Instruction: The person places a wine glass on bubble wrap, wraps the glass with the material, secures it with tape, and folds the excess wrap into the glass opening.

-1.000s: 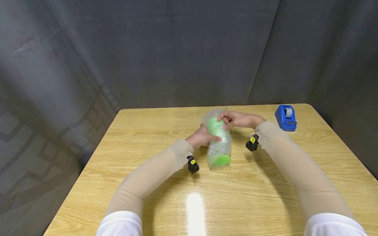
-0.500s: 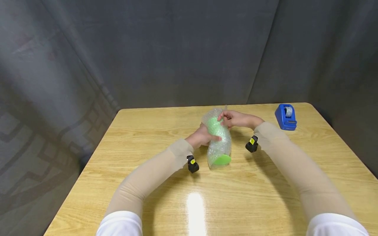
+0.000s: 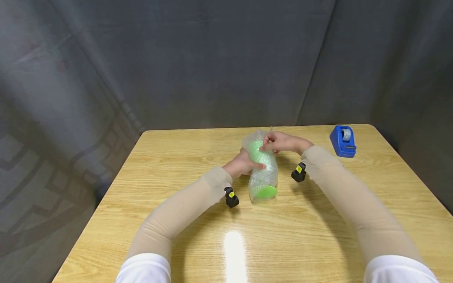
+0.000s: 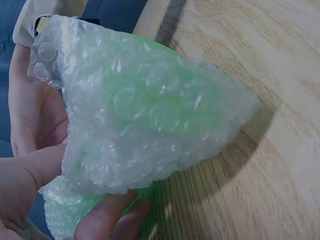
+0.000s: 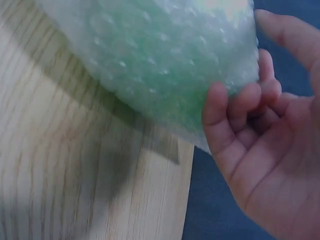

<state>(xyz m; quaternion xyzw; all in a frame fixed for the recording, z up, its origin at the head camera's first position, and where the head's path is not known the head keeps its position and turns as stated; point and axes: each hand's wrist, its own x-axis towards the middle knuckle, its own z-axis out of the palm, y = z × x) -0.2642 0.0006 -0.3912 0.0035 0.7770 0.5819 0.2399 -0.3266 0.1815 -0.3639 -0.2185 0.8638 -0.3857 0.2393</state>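
Note:
A green object wrapped in bubble wrap (image 3: 262, 177) lies on the wooden table in the head view, wide at both ends and narrower in the middle. Its flat green end (image 3: 266, 192) shows at the near side; the exact kind is hidden by the wrap. My left hand (image 3: 243, 162) grips the bundle round its middle, thumb on top and fingers beneath. At the far part, my right hand (image 3: 284, 142) holds the bubble wrap (image 5: 165, 60), thumb on its upper face, with curled fingers (image 5: 217, 107) against the side in the right wrist view.
A blue tape dispenser (image 3: 343, 141) with a roll of clear tape stands at the table's back right corner. Dark grey curtains (image 3: 226, 63) hang behind the table (image 3: 170, 153) and along its sides. Each wrist carries a small black camera (image 3: 231, 197).
My right hand has shifted slightly left over the bundle, its thumb sliding onto the upper face of the wrap. The left hand and the bundle stay in place.

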